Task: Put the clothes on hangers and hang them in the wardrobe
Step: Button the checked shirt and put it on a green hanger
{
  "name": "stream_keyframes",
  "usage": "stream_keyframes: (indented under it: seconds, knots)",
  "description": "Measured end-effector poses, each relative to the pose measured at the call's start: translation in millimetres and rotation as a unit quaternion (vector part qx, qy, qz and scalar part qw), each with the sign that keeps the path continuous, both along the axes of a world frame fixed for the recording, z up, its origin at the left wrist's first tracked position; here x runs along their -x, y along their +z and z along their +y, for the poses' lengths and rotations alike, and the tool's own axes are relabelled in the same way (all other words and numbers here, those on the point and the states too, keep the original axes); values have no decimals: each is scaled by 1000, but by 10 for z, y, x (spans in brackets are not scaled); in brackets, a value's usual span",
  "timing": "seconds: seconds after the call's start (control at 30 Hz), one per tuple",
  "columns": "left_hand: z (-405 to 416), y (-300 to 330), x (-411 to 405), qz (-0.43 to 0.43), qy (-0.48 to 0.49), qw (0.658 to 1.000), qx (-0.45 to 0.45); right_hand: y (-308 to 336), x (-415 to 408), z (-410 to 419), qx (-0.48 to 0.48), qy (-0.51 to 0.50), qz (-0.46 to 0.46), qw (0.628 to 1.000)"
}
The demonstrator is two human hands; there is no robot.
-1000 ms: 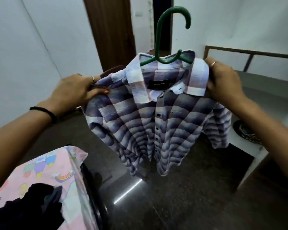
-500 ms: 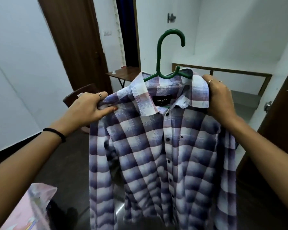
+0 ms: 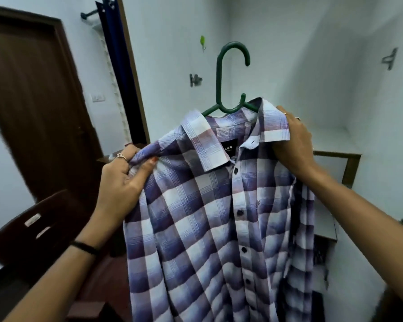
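So the checked shirt (image 3: 209, 217) is being held up on the green hanger (image 3: 230, 89), each shoulder being pinched by the left hand (image 3: 123, 180) and right hand (image 3: 293, 145). The hook is being kept pointing straight up between them, slightly nearer the right.

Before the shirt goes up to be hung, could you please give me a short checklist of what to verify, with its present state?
1. Green hanger sits inside the checked shirt at the collar: ok.
2. Hook free above the collar: ok.
3. Left hand grips one shoulder: ok.
4. Right hand grips the other shoulder: ok.
5. Front buttoned: cannot tell.
6. Wardrobe rail in sight: not ok, none visible.
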State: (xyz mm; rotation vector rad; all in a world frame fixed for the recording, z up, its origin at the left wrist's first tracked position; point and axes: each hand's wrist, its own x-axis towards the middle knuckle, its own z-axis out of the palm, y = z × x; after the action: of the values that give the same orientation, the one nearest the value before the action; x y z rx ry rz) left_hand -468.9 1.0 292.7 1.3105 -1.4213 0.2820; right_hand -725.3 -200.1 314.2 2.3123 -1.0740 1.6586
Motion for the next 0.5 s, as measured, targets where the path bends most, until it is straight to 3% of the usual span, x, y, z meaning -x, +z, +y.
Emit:
stream_keyframes:
  seconds: [0.23, 0.3, 0.43, 0.5]
  knots:
    - [-1520, 794, -97, -29, 9, 994, 106, 892, -228, -1270, 18, -66, -24, 997]
    - [-1971, 1122, -86, -47, 16, 991, 126, 1204, -252, -1638, -40, -100, -41, 993]
    - [-3006, 1854, -28, -74, 44, 982, 169, 1811, -260, -2372, -183, -82, -162, 966]
    - [-3552, 2247, -14, -84, 50, 976, 195, 2089, -278, -2689, -186, -53, -190, 963]
